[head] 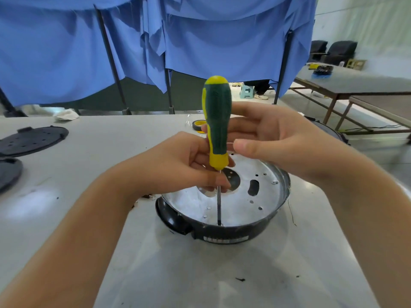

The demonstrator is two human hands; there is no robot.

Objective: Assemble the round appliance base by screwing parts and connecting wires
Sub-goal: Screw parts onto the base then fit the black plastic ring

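Observation:
The round appliance base (226,232) is a black ring with a silver metal plate (251,196) inside, pierced by several holes. It sits on the white table (89,174) in front of me. A green and yellow screwdriver (216,121) stands upright, its tip resting on the plate near the front rim. My left hand (189,165) pinches the lower handle and the shaft. My right hand (273,138) hovers just right of the handle with fingers spread, the fingertips beside or behind it.
Two black round covers (33,140) lie at the far left of the table. A roll of black and yellow tape (198,125) sits behind the screwdriver. Blue cloth (178,41) hangs behind the table. Another table (355,83) stands at the right.

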